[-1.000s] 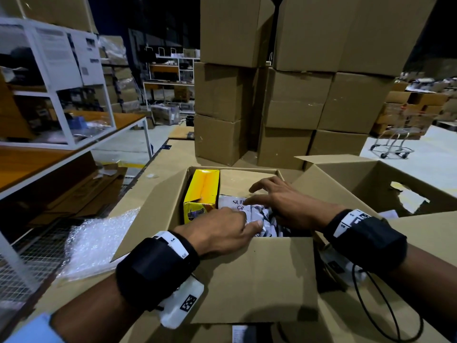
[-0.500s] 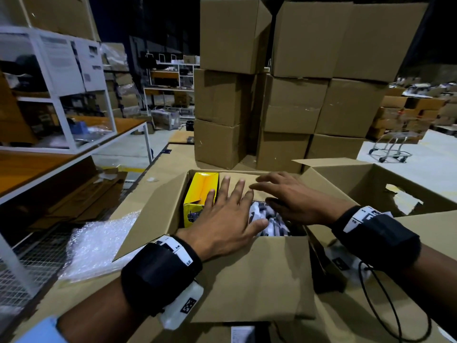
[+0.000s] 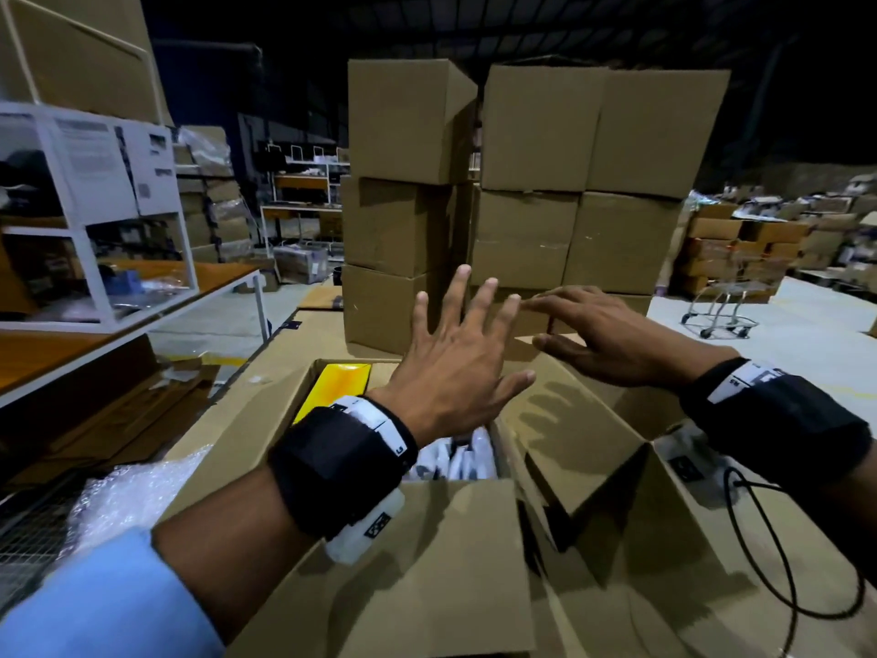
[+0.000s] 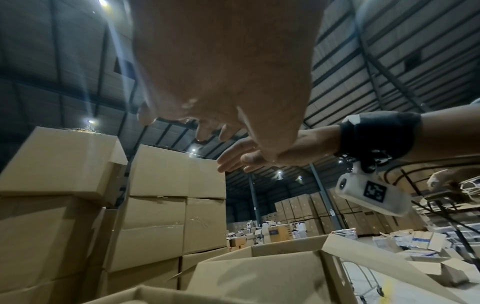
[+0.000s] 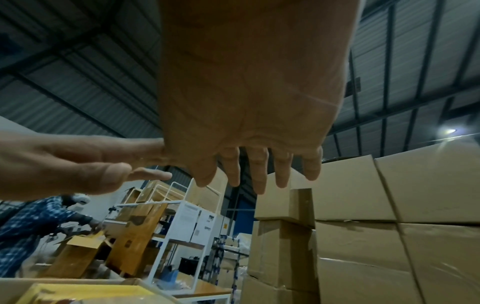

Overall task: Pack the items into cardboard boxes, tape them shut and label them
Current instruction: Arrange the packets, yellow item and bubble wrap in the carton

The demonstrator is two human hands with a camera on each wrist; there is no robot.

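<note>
An open cardboard box [image 3: 427, 562] sits in front of me with its flaps standing out. Inside it, a yellow carton [image 3: 332, 387] lies at the far left and white printed packets [image 3: 455, 460] fill the middle. My left hand [image 3: 465, 344] hovers above the box with fingers spread and straight, holding nothing. My right hand [image 3: 583, 325] is flat, palm down, over the far right flap [image 3: 593, 444], also without anything in it. The wrist views show both palms bare: left hand [image 4: 223, 82], right hand [image 5: 249, 123]. The yellow carton [image 5: 78, 294] shows below.
A tall stack of sealed cartons [image 3: 522, 206] stands just beyond the box. Bubble wrap [image 3: 128, 501] lies at the left, a white shelf unit [image 3: 95, 206] behind it. A second open box [image 3: 688, 539] adjoins on the right. Another person [image 5: 28, 226] works further off.
Both hands have lifted off the packets and risen out of the box, moving forward with fingers straightened. My view has tilted upward.
</note>
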